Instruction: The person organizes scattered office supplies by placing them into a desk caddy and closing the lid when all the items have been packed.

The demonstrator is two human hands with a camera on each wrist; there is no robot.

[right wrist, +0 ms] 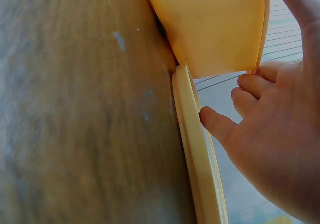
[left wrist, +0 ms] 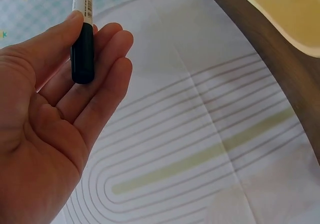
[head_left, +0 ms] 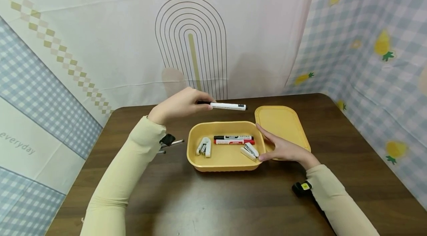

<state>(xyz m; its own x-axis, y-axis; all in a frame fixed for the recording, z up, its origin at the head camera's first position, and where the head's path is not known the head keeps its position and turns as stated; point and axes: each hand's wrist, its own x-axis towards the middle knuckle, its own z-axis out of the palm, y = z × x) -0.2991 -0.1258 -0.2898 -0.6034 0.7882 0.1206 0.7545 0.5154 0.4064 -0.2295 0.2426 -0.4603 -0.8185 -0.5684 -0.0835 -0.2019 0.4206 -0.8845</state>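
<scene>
My left hand pinches a white marker with a black cap between thumb and fingers, raised beyond the far rim of a yellow plastic box. In the left wrist view the cap end of this marker points toward the palm. My right hand rests spread on the right end of the box, thumb at the near corner and a finger at the far corner. Inside the box lie a black-and-white marker, a red-and-white marker, a left white stapler and a right white stapler.
A flat yellow lid lies right of the box, partly under my right hand. Slim pens lie left of the box, partly hidden by my left wrist. The brown wooden table ends at a patterned cloth backdrop.
</scene>
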